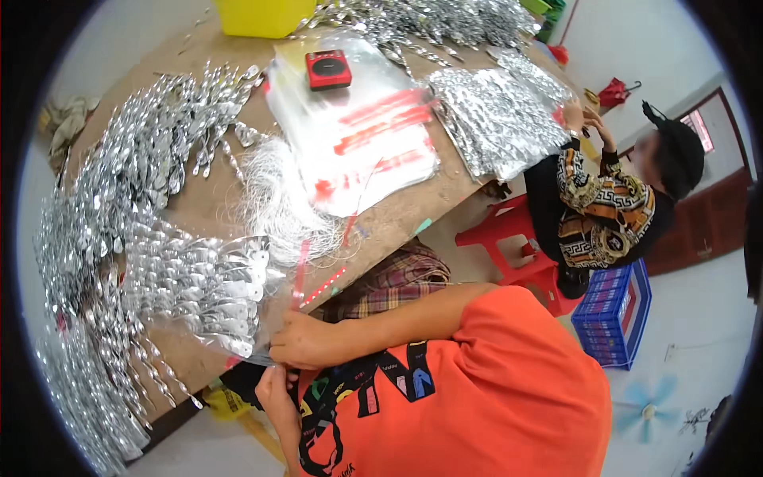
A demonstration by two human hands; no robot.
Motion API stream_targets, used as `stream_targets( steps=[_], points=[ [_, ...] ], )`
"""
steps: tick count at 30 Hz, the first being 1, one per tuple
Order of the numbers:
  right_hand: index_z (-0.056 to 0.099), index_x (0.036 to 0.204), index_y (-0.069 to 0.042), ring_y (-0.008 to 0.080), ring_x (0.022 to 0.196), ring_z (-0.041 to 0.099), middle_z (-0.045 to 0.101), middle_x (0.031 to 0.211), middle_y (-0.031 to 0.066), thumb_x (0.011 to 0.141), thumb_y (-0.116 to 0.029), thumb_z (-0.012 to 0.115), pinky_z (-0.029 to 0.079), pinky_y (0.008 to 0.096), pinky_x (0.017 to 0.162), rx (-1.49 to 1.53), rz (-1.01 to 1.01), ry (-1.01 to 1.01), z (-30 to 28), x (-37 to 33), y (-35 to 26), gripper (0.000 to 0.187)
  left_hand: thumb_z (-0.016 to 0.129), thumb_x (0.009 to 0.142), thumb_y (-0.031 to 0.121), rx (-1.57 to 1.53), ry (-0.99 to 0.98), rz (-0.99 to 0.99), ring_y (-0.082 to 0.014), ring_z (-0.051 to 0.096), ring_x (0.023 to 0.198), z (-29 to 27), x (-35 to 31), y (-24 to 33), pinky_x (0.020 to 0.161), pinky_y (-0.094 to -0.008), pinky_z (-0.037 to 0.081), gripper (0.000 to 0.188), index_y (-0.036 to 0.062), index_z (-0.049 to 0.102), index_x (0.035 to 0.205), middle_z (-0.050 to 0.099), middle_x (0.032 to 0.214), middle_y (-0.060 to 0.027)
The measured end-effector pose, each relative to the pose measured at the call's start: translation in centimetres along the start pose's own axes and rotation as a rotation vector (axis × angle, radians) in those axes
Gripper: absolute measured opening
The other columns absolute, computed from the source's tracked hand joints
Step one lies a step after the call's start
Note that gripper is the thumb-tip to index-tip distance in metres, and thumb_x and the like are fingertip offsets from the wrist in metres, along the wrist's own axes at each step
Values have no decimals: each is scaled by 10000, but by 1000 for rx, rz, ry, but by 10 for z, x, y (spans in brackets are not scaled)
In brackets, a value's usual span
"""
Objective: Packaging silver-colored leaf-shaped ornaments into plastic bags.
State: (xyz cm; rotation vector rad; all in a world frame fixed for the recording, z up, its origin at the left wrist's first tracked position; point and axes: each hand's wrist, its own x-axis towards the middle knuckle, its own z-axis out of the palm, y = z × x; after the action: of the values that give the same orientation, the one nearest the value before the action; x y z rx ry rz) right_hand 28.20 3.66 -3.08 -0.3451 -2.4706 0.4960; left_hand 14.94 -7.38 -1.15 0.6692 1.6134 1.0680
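Observation:
A clear plastic bag (274, 306) filled with rows of silver twisted foil ornaments (199, 278) lies at the table's near edge. Its open end points toward me. My right hand (306, 340) is closed on the bag's edge, fingers curled in. Just below it, my left hand (276, 391) pinches the bag's lower corner, its fingertips partly hidden. Loose silver twisted strands (147, 143) spread over the table left of and beyond the bag. A tangle of white string (282, 199) lies beside the bag.
A stack of clear bags (358, 119) with red print carries a small red radio (328, 70). Filled silver bags (501, 119) lie farther right, where a co-worker (612, 199) handles one. A yellow bin (266, 16), red stool (509, 238), blue crate (610, 314) and fan (648, 411) stand around.

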Motion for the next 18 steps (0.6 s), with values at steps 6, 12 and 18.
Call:
stream_targets(
  steps=[6, 12, 18],
  points=[
    [519, 691, -109, 228, 638, 567, 543, 655, 30, 729, -188, 601, 384, 383, 669, 145, 1, 42, -1, 2, 2, 120, 521, 910, 175, -135, 3, 18, -91, 486, 642, -4, 3, -4, 606, -228, 360, 249, -34, 630, 831, 579, 689, -29],
    [653, 892, -17, 169, 784, 606, 635, 812, 65, 832, -137, 619, 489, 322, 765, 943, 669, 34, -69, -17, 42, 138, 529, 893, 158, -260, -36, -10, -129, 524, 703, -19, 0, -7, 697, -262, 416, 202, -14, 622, 839, 602, 768, -63],
    [607, 1042, -64, 152, 922, 594, 649, 1009, 66, 954, -232, 526, 459, 326, 898, 968, 416, 778, -235, -108, 140, 207, 481, 852, 163, -103, 67, 57, -81, 492, 640, -50, -17, -11, 608, -226, 359, 270, -16, 663, 764, 664, 753, -65]
  ],
)
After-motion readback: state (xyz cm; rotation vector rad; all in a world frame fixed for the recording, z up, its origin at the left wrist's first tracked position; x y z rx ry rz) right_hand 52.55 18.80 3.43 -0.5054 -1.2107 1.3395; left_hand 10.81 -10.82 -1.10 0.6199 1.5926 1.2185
